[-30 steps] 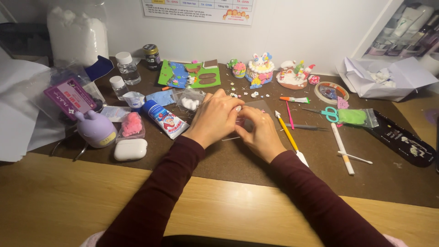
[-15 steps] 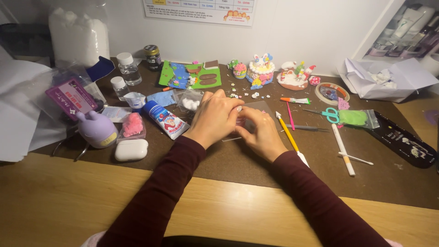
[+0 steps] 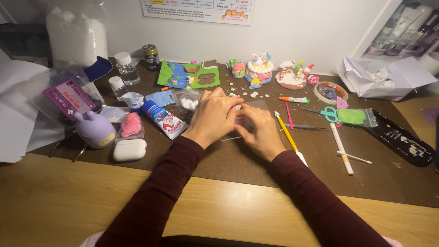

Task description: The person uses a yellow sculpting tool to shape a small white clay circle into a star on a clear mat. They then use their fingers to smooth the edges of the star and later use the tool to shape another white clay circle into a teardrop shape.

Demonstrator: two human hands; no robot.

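Little change is seen from the picture half a second earlier: both hands have stayed together at the middle of the brown mat (image 3: 238, 160), and the things around them lie where they lay. At the far left a purple rounded figure (image 3: 94, 129) is stood beside a white oval case (image 3: 129, 149), with a lump of pink clay (image 3: 131, 124) in a clear wrapper and a blue and white tube (image 3: 163, 119) just to their right. The left hand (image 3: 212, 116) is curled with its fingers bent down and pressed together, and the right hand (image 3: 262, 130) is curled against it, fingertips meeting. A small pale piece (image 3: 238, 108) is pinched between the fingertips of the two hands, above a clear plastic sheet (image 3: 250, 110) laid on the mat; most of the piece is hidden by the fingers, so its shape cannot be told. Just right of the hands a yellow modelling tool (image 3: 287, 133) is laid, then teal scissors (image 3: 325, 111) and green clay (image 3: 352, 116) in a bag. Both forearms are covered by dark red sleeves and cut off at the lower edge
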